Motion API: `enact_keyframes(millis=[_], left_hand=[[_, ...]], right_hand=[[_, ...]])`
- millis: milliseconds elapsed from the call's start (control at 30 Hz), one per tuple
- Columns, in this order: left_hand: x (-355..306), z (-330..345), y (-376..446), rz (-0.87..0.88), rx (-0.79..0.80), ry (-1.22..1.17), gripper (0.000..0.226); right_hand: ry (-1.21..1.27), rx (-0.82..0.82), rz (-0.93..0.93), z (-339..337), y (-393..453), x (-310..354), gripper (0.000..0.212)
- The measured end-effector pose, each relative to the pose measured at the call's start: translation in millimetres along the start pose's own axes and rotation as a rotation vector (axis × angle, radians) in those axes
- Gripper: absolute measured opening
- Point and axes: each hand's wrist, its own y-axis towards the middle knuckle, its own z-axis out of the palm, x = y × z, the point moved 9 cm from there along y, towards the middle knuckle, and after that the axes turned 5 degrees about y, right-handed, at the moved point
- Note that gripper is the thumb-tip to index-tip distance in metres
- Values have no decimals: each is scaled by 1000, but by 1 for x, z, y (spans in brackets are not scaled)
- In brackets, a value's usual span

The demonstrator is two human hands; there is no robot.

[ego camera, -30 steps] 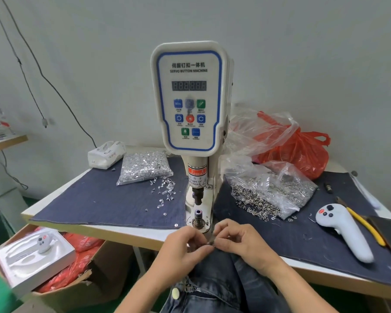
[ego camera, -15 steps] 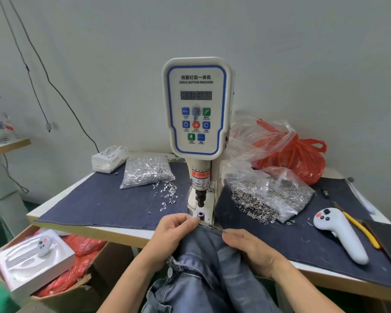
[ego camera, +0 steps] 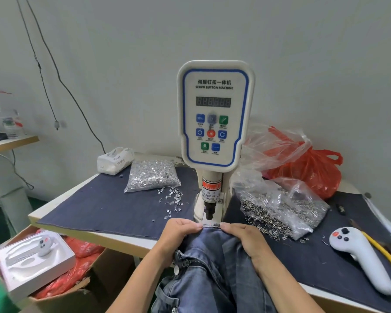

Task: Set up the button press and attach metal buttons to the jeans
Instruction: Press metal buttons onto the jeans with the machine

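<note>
Under the button press (ego camera: 215, 136), both hands' fingers (ego camera: 193, 227) pinch the jeans (ego camera: 215, 267) waistband edge, curled tight.

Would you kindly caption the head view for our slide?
Both hands pinch the jeans waistband under the button machine.

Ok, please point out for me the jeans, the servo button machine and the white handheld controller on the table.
jeans (ego camera: 215, 263): head view, on the denim below the waistband.
servo button machine (ego camera: 215, 154): head view, on the front control panel.
white handheld controller (ego camera: 366, 265): head view, on its handle.
</note>
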Motion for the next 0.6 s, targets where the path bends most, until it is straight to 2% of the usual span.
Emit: enact_keyframes(millis=[133, 267, 600], left_hand=[[5, 3, 5, -7, 25, -84, 25], [12, 2, 8, 7, -11, -122, 31], [19, 3, 8, 31, 8, -132, 17]], right_hand=[[-14, 13, -9, 1, 5, -1, 36], [-71, 55, 8, 7, 5, -4, 24], [-201, 109, -84, 5, 3, -2, 38]])
